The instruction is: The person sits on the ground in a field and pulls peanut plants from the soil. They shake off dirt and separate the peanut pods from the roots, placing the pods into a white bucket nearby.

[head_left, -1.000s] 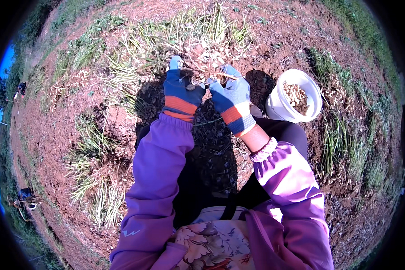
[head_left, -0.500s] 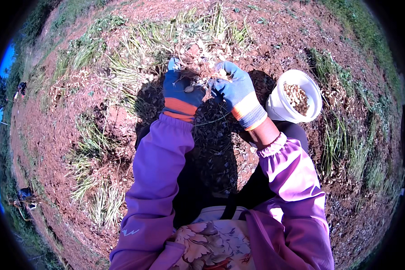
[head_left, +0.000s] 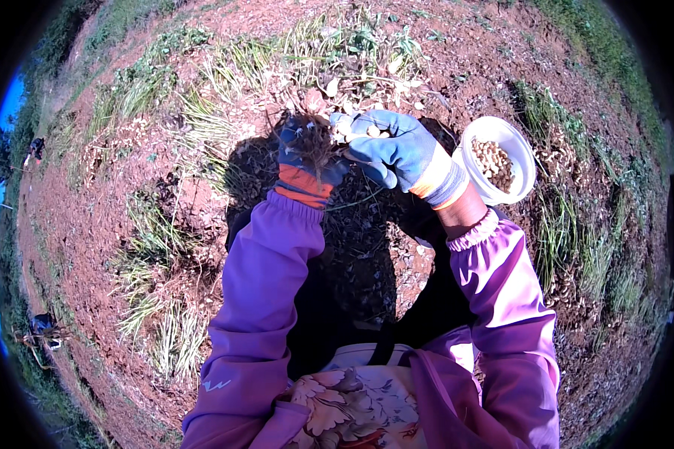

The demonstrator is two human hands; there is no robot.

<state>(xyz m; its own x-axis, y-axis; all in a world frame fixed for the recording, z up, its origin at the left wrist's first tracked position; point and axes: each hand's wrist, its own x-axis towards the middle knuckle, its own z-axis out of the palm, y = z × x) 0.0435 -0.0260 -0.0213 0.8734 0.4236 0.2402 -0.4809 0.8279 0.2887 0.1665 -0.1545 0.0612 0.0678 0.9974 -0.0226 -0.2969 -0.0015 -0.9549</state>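
My left hand, in a blue glove with an orange cuff, is closed on a peanut plant. The plant's tangled brown roots face me, and its green stems appear to run away past the hand. Close beside it, my right hand, gloved in blue with an orange and grey cuff, has its fingers curled around several pale peanuts. Its fingertips reach the edge of the roots; whether they touch is hard to tell. To the right of this hand, a white bucket stands tilted, with peanuts inside.
Pulled plants lie in heaps on the red soil at left. More plants with peanuts lie beyond the bucket at right. Cut-looking stems and leaves spread ahead of my hands. Far left, a dark figure is small and unclear.
My right hand has shifted slightly right and turned, now showing peanuts in its fingers. The roots in my left hand have swung toward me, and fewer pods show on them.
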